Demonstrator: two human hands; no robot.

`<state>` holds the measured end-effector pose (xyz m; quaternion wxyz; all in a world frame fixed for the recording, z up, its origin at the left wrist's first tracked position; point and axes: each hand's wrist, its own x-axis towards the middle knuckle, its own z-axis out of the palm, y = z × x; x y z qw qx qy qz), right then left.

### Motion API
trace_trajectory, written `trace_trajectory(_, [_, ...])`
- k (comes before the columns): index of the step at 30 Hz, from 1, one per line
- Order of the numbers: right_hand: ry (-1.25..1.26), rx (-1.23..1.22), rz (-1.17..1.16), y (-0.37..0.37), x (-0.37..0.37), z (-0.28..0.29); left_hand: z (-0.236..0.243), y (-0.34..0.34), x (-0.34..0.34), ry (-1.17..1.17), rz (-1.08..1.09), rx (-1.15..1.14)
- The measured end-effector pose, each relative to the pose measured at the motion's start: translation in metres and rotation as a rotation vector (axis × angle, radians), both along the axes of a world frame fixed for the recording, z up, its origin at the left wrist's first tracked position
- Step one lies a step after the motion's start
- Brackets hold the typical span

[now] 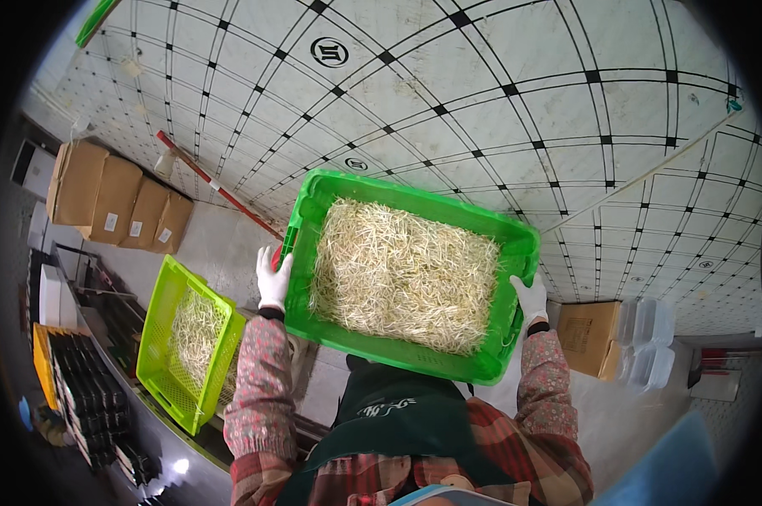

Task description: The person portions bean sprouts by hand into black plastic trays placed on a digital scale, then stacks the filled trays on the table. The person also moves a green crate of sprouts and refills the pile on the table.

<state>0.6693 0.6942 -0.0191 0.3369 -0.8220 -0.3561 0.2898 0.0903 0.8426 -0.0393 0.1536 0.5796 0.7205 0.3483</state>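
Note:
A green plastic crate (415, 361) is held up in front of my body, tilted a little down to the right. Pale bean sprouts (406, 270) cover its bottom in a thick layer. My left hand (274, 282), in a white glove, grips the crate's left end, thumb over the rim. At the opposite end, my right hand (530, 298), also white-gloved, is closed on the right wall. The fingers on the outer sides are partly hidden by the crate.
To the left, a lime-green basket (160, 314) holds more sprouts. Cardboard boxes (115, 201) stand at the far left, near a red pole (221, 187). Stacked black trays (86, 392) lie at the lower left. On the right are a carton (588, 337) and clear plastic containers (644, 341). A tiled wall (448, 76) rises ahead.

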Motion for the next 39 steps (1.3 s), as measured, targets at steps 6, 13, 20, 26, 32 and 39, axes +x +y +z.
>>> trace_trajectory(6, [-0.154, -0.167, -0.105, -0.002, -0.005, 0.013, -0.002, 0.092, 0.006, -0.542, -0.171, -0.36])
trace_trajectory(13, [-0.176, -0.069, -0.33, 0.009, -0.023, -0.019, -0.032, 0.092, 0.008, -0.424, 0.04, -0.294])
trace_trajectory(20, [-0.194, 0.064, -0.402, 0.003, -0.029, -0.018, 0.0, 0.083, 0.026, -0.511, -0.105, -0.302])
trace_trajectory(26, [-0.245, 0.043, -0.432, 0.006, -0.045, 0.007, 0.0, 0.082, 0.025, -0.596, -0.086, -0.314])
trace_trajectory(32, [-0.016, 0.304, -0.448, -0.038, -0.048, -0.009, 0.021, 0.043, 0.016, -0.9, -0.011, -0.267])
trace_trajectory(39, [0.023, 0.438, -0.439, -0.052, -0.06, 0.022, 0.062, 0.037, 0.018, -0.886, 0.014, -0.167])
